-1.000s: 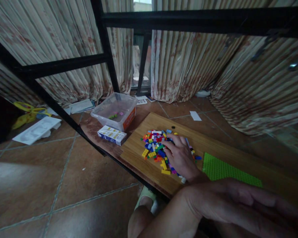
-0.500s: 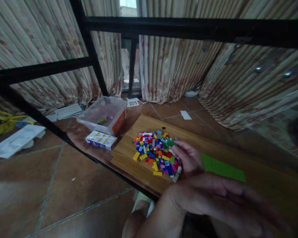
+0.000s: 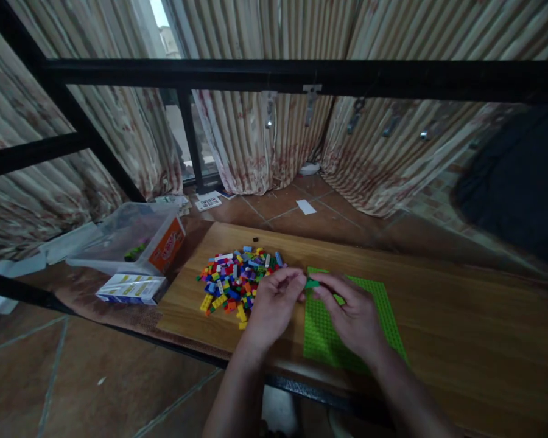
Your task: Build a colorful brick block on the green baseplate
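Bare left hand point(image 3: 273, 307), bare right hand point(image 3: 355, 313), bare forearms point(image 3: 242, 383)

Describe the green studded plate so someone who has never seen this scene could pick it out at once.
Find the long wooden board. On it, to the right of the heap of coloured bricks and partly hidden by the right hand, lies the green studded plate. Unlike those small bricks, it is one broad, flat sheet.
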`<state>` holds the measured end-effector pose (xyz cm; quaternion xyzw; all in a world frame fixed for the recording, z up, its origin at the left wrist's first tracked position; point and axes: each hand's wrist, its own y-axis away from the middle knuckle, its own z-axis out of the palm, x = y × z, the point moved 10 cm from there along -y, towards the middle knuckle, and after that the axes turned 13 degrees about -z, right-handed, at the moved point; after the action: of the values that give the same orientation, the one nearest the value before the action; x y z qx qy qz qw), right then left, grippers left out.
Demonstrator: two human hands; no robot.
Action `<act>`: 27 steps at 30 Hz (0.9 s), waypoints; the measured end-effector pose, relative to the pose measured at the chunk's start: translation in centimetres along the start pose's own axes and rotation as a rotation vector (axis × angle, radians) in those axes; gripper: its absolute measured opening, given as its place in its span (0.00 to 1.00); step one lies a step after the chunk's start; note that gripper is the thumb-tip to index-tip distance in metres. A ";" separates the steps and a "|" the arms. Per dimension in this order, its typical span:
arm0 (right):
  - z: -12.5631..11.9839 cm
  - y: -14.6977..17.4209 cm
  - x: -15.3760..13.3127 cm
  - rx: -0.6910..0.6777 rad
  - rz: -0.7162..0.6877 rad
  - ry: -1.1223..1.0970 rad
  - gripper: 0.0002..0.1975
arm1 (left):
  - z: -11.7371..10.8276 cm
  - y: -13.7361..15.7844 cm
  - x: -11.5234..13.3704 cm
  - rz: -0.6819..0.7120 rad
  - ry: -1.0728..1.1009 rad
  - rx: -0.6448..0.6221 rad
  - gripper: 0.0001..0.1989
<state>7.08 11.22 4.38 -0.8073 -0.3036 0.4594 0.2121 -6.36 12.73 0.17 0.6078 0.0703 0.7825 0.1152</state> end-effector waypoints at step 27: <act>-7.0 6.5 11.0 0.311 0.601 -0.274 0.16 | -3.6 -0.9 1.8 0.103 -0.510 0.229 0.10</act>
<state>19.47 13.54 -2.98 -0.7495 -0.0051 0.6459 0.1450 -10.19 14.17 0.70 0.7968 0.0960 0.5963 0.0201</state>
